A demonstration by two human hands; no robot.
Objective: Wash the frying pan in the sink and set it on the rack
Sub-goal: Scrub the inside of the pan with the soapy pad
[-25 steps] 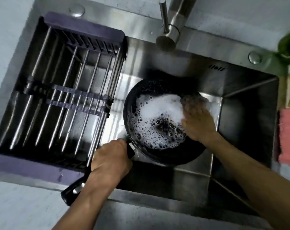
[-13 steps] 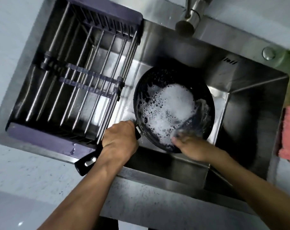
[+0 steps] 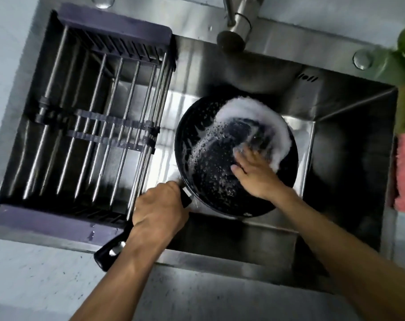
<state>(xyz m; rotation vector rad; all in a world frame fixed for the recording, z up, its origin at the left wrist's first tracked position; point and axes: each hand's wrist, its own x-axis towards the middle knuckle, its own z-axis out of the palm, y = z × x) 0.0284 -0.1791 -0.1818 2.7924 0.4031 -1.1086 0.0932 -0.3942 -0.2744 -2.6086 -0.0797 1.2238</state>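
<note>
Left hand (image 3: 158, 210) clamps the handle of the round black frying pan (image 3: 210, 172); right hand (image 3: 257, 173), fingers together, rubs its sudsy inside. Likely heavy, rigid, slippery: lift by the handle.

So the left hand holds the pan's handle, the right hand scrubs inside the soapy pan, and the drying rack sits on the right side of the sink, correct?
Not quite: the rack sits on the left side of the sink, as the head view shows. The rest holds: the left hand holds the handle, and the right hand scrubs inside the soapy pan.
</note>
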